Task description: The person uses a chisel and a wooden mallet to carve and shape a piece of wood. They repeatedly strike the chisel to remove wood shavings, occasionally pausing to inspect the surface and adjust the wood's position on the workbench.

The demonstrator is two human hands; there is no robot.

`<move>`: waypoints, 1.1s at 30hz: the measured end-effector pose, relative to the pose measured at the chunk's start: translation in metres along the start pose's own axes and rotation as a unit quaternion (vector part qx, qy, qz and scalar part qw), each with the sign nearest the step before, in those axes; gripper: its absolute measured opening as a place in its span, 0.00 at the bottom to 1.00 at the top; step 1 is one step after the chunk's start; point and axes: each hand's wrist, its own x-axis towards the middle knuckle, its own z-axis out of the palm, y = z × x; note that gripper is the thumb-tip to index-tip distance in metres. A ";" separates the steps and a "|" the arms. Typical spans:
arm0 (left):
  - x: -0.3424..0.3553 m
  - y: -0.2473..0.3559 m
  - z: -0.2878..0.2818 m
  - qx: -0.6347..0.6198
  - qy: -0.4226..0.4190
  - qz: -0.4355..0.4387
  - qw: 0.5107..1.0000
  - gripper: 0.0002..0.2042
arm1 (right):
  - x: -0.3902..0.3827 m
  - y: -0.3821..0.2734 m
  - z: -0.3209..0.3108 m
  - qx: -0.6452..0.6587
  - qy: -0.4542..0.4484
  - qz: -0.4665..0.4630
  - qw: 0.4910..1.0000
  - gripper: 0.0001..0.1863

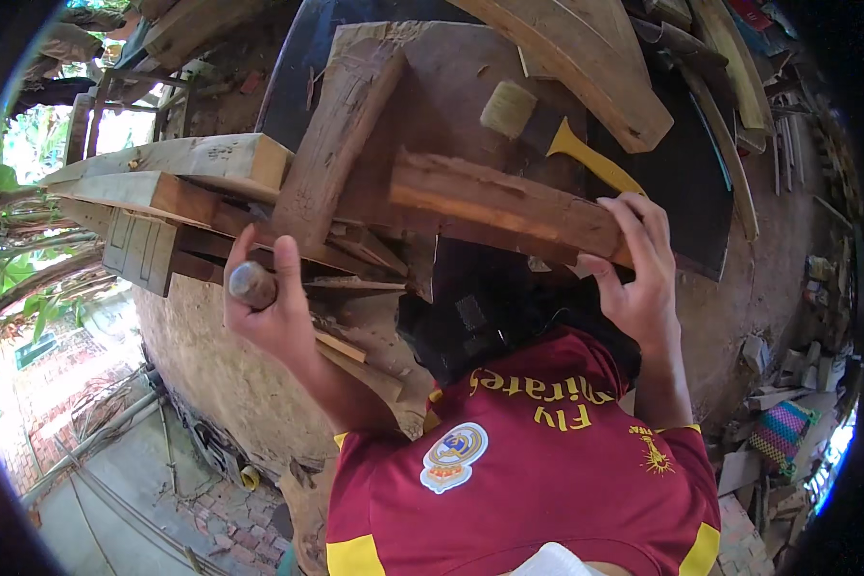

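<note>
Now, in the head view, the left hand's (276, 322) fingers curl around a round stick (252, 285); the right hand's (643, 288) fingers pinch a wood block (509, 206) over the tabletop (686, 226). Holding seems the step; next probably needs steady fingers.

The person is wearing a dark red short-sleeved shirt (547, 504). Narrow yellow bands (684, 429) are edging the sleeves, and yellow panels (358, 557) are showing at the shoulders. Curving yellow lettering (544, 386) is crossing the front, a white-bordered badge (454, 458) is sitting on the left chest, and a small gold emblem (656, 457) is marking the right. Black clothing (518, 331) is covering the lap, bearing a greyish rectangular patch (470, 312).
</note>
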 end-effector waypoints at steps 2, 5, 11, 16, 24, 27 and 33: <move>-0.003 -0.005 0.004 0.022 -0.017 0.038 0.999 0.17 | -0.002 0.001 -0.003 -0.009 0.013 0.007 1.000 0.30; -0.016 0.010 0.008 -0.021 -0.043 -0.106 0.993 0.19 | 0.009 0.001 0.002 -0.010 0.019 -0.034 0.999 0.34; -0.019 0.022 0.011 -0.029 -0.007 -0.152 0.988 0.18 | 0.030 -0.008 0.032 0.085 0.075 -0.061 0.992 0.39; -0.021 0.028 0.013 0.047 0.028 -0.072 0.996 0.15 | 0.032 -0.001 0.037 0.097 0.080 -0.070 0.990 0.39; -0.044 0.120 0.022 -0.193 0.035 0.072 0.978 0.05 | 0.042 0.005 0.003 0.017 0.169 -0.148 0.974 0.32; -0.040 0.167 0.050 -0.225 -0.095 0.286 0.927 0.07 | 0.054 0.022 -0.015 -0.018 0.203 -0.116 0.972 0.29; -0.033 0.207 0.101 -0.307 -0.260 0.435 0.805 0.08 | 0.049 0.046 -0.026 -0.043 0.182 -0.064 0.980 0.30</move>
